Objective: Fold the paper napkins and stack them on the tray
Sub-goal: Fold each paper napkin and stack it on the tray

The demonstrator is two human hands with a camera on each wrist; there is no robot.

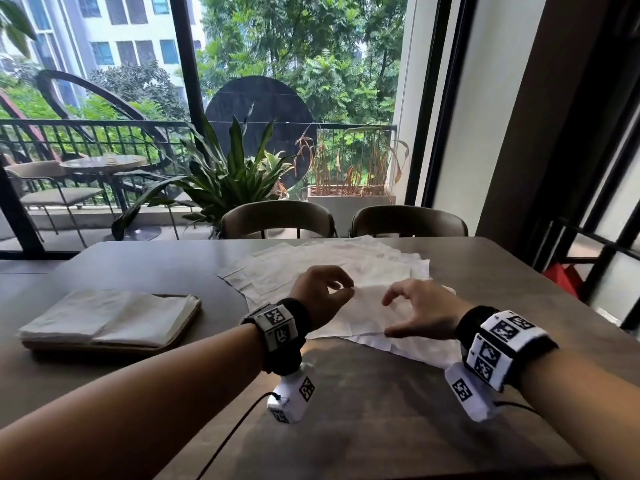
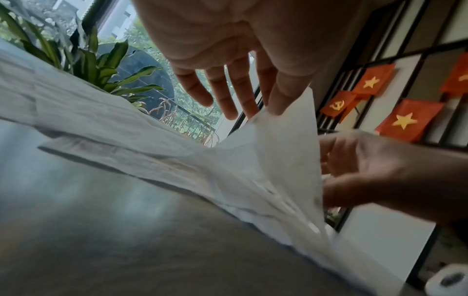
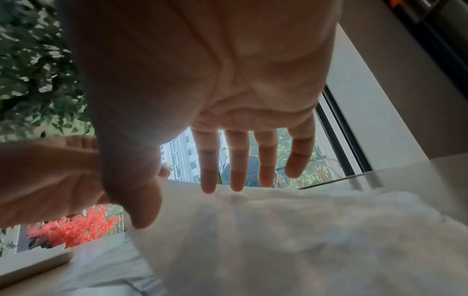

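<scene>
A flat tray (image 1: 194,311) at the table's left carries a stack of folded white napkins (image 1: 104,317). Several unfolded napkins (image 1: 329,261) lie fanned out in the middle. My left hand (image 1: 348,288) pinches a corner of the nearest napkin (image 1: 367,306) between thumb and forefinger. In the left wrist view that napkin (image 2: 278,160) curves upward from the table to my left hand (image 2: 268,108). My right hand (image 1: 389,317) hovers just right of it, fingers spread and holding nothing. The right wrist view has the right hand (image 3: 177,202) over the white napkin (image 3: 278,230).
The brown table (image 1: 346,427) has bare surface in front of me and at far left. Two chairs (image 1: 277,220) stand at the far edge before a large window. A dark shelf frame (image 1: 595,258) stands to the right.
</scene>
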